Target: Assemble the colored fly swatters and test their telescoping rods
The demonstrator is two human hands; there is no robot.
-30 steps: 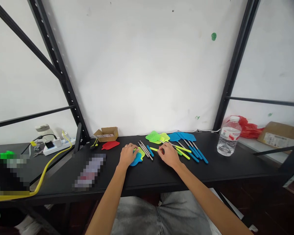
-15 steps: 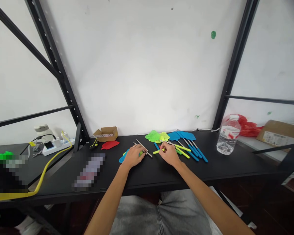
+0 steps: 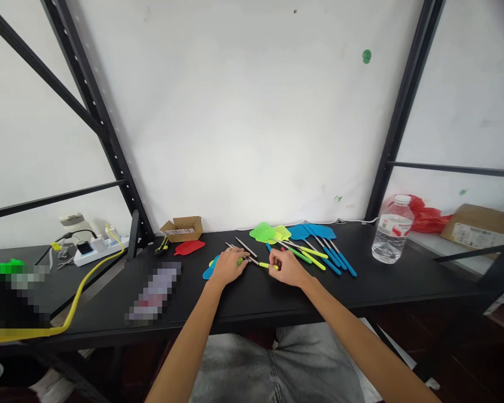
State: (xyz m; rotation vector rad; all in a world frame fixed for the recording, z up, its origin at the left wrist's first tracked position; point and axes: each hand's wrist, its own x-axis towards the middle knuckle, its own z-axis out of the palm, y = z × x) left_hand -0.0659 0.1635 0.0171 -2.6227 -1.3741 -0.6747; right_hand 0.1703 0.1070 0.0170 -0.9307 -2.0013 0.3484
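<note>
Several swatters point(image 3: 319, 232) looked assembled on the desk point(image 3: 252, 305), loose rods point(image 3: 246, 247) and a red head point(image 3: 189, 248) were left, and the right hand point(image 3: 289, 267) pinched a lime handle point(image 3: 264, 265) against a metal rod point(image 3: 254, 261) by the left hand point(image 3: 229, 267), its curled fingers' grip unclear.

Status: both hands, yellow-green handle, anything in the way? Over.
Right hand grips yellow-green handle, metal rod at its tip. Left hand at rod's far end. Loose rod just beyond.
</note>
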